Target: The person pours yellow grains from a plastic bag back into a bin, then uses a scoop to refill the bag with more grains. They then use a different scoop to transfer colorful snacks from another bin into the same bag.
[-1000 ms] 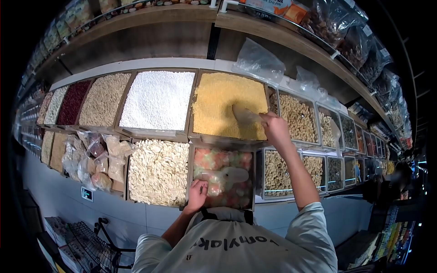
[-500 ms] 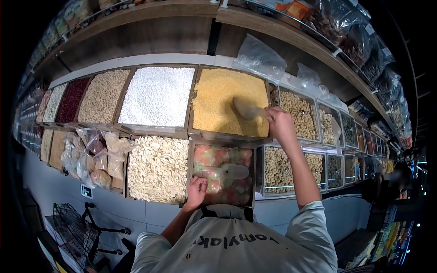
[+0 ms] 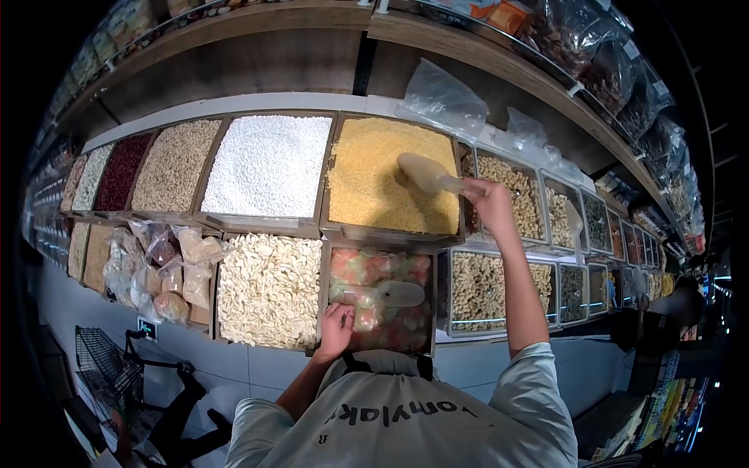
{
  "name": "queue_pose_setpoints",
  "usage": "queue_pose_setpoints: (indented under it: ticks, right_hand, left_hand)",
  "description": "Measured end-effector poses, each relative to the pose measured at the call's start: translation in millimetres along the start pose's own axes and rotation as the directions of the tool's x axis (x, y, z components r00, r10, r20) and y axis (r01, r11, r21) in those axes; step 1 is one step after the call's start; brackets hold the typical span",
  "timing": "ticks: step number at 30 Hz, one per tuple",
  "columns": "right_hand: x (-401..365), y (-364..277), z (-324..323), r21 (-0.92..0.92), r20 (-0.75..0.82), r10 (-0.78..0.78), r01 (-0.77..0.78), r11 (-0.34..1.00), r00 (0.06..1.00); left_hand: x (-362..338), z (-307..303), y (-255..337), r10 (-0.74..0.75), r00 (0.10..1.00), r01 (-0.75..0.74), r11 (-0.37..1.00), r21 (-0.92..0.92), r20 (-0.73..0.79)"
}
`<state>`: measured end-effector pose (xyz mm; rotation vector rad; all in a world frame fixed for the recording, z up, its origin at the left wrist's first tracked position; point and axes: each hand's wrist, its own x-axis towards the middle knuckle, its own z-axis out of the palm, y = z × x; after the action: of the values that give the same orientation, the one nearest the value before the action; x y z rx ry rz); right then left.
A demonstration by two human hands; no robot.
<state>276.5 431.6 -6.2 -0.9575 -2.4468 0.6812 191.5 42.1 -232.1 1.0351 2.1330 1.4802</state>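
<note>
Hold the scoop (image 3: pixel 421 171) level over the grain (image 3: pixel 363 148), your right hand (image 3: pixel 490 204) gripping its 4 o'clock end, left hand (image 3: pixel 337 327) curled, contents unclear.

Wooden shelves (image 3: pixel 312 15) run above a grey tiled floor (image 3: pixel 273 368)

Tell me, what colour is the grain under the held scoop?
Yellow; the grain shows best in the head view.

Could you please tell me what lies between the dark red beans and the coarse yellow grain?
The head view shows small beige grain beside the beans, then bright white granules beside the yellow grain.
</note>
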Motion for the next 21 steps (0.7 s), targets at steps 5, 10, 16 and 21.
queue_pose_setpoints:
  ticks: [5, 10, 16, 21]
  right_hand:
    - [3.1, 3.0, -5.4, 0.129, 0.027, 0.091, -0.094, 0.987, 0.995]
    - [6.9, 4.1, -17.1, 0.186, 0.003, 0.187, -0.184, 0.965, 0.982]
    - [1.0, 12.5, -44.3, 0.241, -0.019, 0.198, -0.187, 0.952, 0.980]
    - [-9.6, 20.9, -57.8, 0.171, -0.041, 0.204, -0.194, 0.966, 0.978]
  left_hand:
    - [-1.4, 0.4, -0.7, -0.014, 1.000, 0.014, 1.000, -0.004, 0.001]
    - [-2.4, 1.4, -2.8, -0.018, 1.000, 0.018, 1.000, -0.017, -0.003]
    - [-1.8, 0.9, -3.2, -0.015, 1.000, 0.015, 1.000, -0.022, 0.001]
    - [-2.8, 1.8, -4.8, -0.008, 1.000, 0.008, 1.000, -0.014, 0.002]
